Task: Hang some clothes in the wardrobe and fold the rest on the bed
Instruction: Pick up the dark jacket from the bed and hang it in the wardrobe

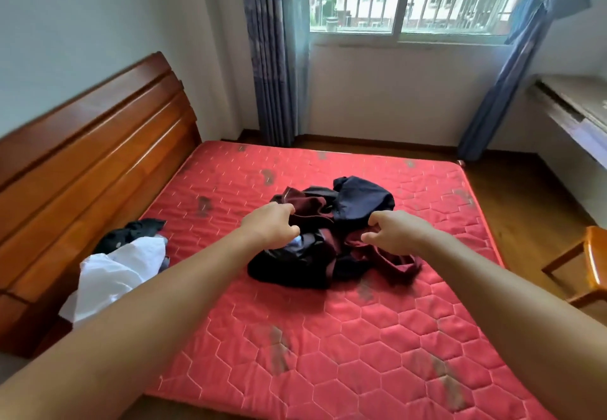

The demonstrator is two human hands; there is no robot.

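The heap of dark clothes (358, 201) sits mid red mattress (328, 337), between left hand (269, 226) and right hand (395, 232); fingers curled, grip unclear.

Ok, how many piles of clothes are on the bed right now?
2. A navy-and-maroon pile in the middle of the mattress; a white-and-black pile beside the headboard. More may be hidden underneath.

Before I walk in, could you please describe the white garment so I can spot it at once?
Start at the red mattress and follow its left edge along the wooden headboard. The white garment lies crumpled there, beside a black garment. It is the only white item; the middle pile is navy and maroon.
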